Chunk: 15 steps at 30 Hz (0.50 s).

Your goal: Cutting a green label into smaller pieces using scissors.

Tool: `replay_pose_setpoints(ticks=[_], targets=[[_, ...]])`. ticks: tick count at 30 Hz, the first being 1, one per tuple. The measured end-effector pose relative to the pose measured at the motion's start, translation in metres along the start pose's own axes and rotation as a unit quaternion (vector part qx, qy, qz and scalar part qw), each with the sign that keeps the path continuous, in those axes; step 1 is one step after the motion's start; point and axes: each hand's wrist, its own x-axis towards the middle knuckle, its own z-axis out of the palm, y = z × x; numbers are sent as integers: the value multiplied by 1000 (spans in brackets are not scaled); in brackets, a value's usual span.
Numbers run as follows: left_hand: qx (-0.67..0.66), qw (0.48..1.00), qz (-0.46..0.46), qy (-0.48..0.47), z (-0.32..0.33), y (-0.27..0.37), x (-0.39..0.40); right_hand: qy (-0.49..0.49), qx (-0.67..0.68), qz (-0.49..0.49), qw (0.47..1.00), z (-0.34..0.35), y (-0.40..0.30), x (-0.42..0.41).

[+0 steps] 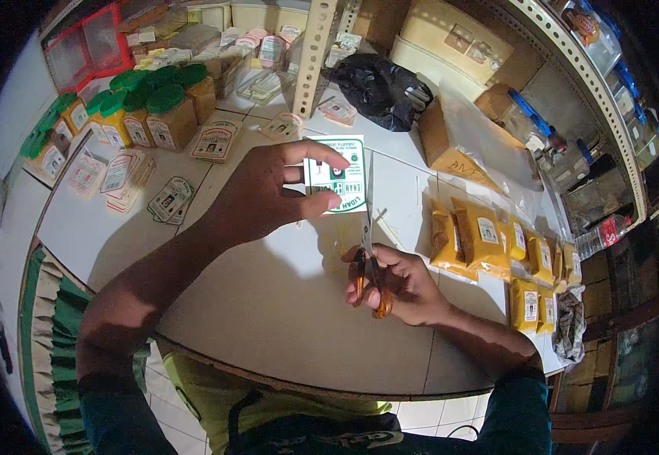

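Observation:
My left hand (267,193) pinches a white paper label (352,170) with green print between thumb and fingers, above the white tabletop (284,318). In my right hand (406,284) is a pair of scissors (368,239) with amber-brown handles, fingers in the loops. The blades point away from me, along the label's right edge; whether they touch the paper I cannot tell. Thin paper strips (387,227) lie on the tabletop just right of the scissors. Left of my left hand lie fanned labels (171,200) and a further stack of labels (215,141).
Green-lidded jars (173,116) stand at the back left. Yellow-orange powder packets (483,236) lie at right, near a crumpled cloth (569,327). A perforated metal post (313,57), a black plastic bag (383,91) and a cardboard box (448,142) stand behind the hands.

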Motion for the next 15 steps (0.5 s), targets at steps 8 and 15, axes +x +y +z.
replay_pose_setpoints(ticks=[8,15], targets=[[-5,1000,1,-3,-1,-2,1,4,4,7,1000,-1,3,-1],[0,1000,11,-1,-2,-5,1,12,-2,3,1000,1,2,0]])
